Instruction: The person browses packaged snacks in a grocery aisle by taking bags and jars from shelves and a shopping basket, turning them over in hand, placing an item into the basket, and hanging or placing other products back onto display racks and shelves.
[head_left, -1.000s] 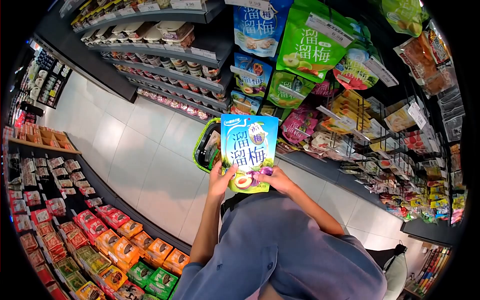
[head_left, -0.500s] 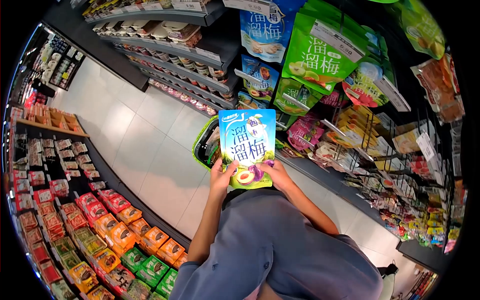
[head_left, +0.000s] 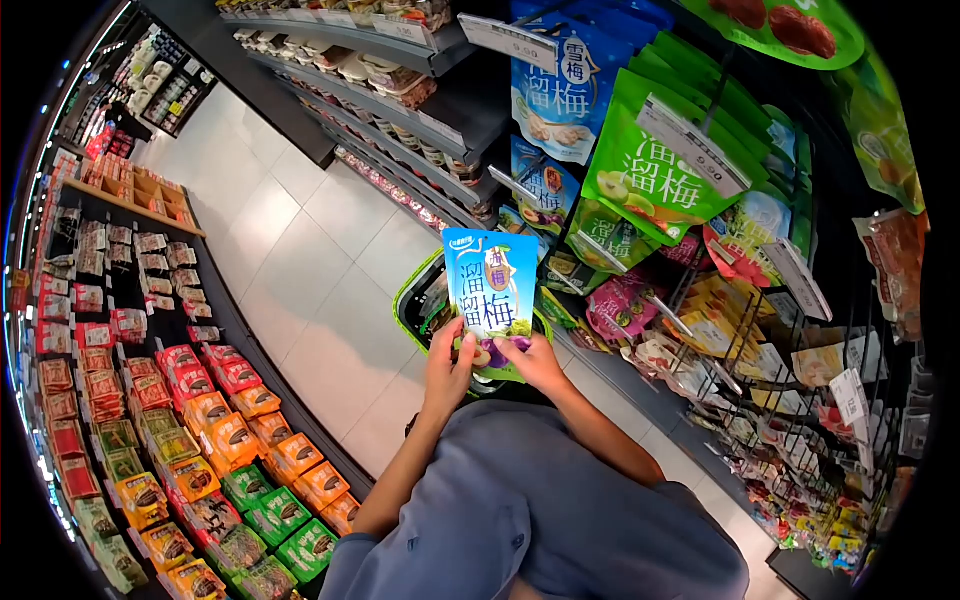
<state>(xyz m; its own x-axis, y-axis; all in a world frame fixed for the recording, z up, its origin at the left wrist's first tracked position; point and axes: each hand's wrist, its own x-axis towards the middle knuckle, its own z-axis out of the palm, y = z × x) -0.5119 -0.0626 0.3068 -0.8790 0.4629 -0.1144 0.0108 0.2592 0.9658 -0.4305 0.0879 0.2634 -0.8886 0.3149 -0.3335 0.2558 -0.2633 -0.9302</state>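
A blue and green snack pouch (head_left: 487,285) with large Chinese characters and plums printed near its bottom is held upright in front of me. My left hand (head_left: 450,358) grips its lower left edge, thumb on the front. On the lower right side, my right hand (head_left: 532,362) pinches it the same way. The fingers behind the pouch are hidden. Below and behind it stands a dark shopping basket (head_left: 408,308) with a bright green rim, partly covered by the pouch and my hands.
Hanging green pouches (head_left: 645,165) and blue pouches (head_left: 555,85) with price tags fill the rack at right. Shelves of tubs (head_left: 385,75) stand beyond. A curved display of packaged snacks (head_left: 225,430) runs along the left, with tiled floor (head_left: 320,290) between.
The pouch and both hands are slightly lower in view, and the pouch looks smaller and more tilted. More of the basket shows around it. The view has shifted, moving the shelves right and down.
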